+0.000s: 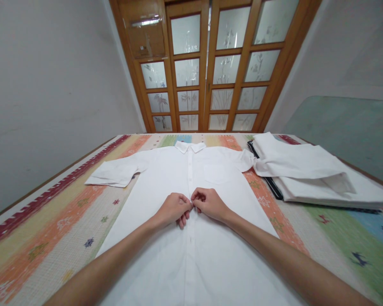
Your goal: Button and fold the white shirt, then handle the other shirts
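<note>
A white button-up shirt (pixel 166 170) lies spread face up, its collar (pixel 190 147) at the far end and a chest pocket on the right side. Both my hands meet at the middle of its front placket (pixel 190 255). My left hand (pixel 176 208) pinches the fabric edge between thumb and forefinger, the other fingers curled below. Right beside it, my right hand (pixel 210 203) pinches the same spot, fingertips touching or nearly so. Any button between the fingertips is hidden. Above the hands the placket looks closed; below them a buttonhole shows.
A striped, patterned cloth (pixel 67 212) covers the surface under the shirt. At the right lies a stack of folded white cloth (pixel 309 170) on something dark-edged; the shirt's right sleeve reaches onto it. Wooden doors with glass panes (pixel 204 63) stand beyond, with walls on both sides.
</note>
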Action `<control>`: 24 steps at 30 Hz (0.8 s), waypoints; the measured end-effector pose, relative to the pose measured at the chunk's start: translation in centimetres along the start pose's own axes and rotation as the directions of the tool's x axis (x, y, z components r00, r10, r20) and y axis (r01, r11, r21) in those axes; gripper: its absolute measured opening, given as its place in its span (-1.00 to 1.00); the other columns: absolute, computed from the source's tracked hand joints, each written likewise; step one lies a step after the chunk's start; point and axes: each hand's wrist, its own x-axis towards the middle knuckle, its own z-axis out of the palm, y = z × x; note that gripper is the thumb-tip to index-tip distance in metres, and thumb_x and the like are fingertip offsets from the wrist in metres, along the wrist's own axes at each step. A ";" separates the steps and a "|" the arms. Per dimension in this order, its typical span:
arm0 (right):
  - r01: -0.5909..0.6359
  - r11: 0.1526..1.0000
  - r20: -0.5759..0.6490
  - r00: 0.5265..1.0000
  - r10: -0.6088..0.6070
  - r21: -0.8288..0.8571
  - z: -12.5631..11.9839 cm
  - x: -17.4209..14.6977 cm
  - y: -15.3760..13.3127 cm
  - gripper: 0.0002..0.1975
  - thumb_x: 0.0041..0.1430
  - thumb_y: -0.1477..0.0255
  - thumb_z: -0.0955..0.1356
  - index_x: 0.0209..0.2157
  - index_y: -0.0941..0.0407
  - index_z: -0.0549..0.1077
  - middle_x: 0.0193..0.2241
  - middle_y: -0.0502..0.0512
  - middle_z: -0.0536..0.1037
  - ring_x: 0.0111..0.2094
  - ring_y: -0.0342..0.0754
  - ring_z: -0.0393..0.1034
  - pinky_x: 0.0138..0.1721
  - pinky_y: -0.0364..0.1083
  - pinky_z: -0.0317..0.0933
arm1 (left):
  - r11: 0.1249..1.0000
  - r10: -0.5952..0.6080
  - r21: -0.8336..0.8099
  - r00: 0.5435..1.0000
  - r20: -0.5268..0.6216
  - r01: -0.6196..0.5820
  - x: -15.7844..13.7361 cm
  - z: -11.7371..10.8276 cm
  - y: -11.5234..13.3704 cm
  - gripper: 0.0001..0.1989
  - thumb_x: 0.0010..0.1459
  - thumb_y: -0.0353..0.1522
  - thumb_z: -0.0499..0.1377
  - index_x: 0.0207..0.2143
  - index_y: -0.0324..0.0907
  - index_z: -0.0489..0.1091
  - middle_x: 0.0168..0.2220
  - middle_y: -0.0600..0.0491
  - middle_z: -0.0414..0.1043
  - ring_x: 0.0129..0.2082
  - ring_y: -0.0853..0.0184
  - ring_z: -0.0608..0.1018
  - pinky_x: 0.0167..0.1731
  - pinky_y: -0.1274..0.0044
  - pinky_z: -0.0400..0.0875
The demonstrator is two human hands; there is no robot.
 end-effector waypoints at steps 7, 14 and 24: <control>-0.010 1.000 0.014 1.000 0.011 -0.011 -0.2 -0.1 0.0 -0.85 -0.09 0.64 0.27 -0.48 0.14 0.42 -0.70 -0.11 0.41 -0.65 -0.19 0.30 -0.54 -0.23 0.16 | 0.995 0.002 0.098 0.999 0.037 -0.006 -0.3 -0.1 0.5 -0.84 0.04 -0.36 0.10 -0.55 -0.24 0.28 -0.71 0.13 0.37 -0.82 0.47 0.37 -0.85 0.68 0.18; -0.005 1.000 0.013 1.000 0.006 -0.015 -0.1 -0.1 0.1 -0.84 -0.08 0.64 0.26 -0.48 0.14 0.42 -0.69 -0.11 0.40 -0.63 -0.19 0.29 -0.53 -0.24 0.15 | 0.986 0.096 0.144 0.993 -0.063 -0.086 -0.6 0.5 0.2 -0.87 0.05 -0.37 0.08 -0.51 -0.22 0.27 -0.72 0.18 0.31 -0.82 0.45 0.37 -0.85 0.67 0.19; -0.008 1.000 0.022 1.000 0.008 -0.010 -0.1 0.0 0.0 -0.85 -0.07 0.63 0.27 -0.47 0.15 0.43 -0.70 -0.11 0.39 -0.64 -0.20 0.28 -0.54 -0.24 0.14 | 0.996 0.049 0.080 0.998 -0.026 -0.047 -0.6 0.2 0.4 -0.83 0.08 -0.32 0.12 -0.49 -0.24 0.28 -0.70 0.16 0.34 -0.81 0.48 0.38 -0.84 0.69 0.21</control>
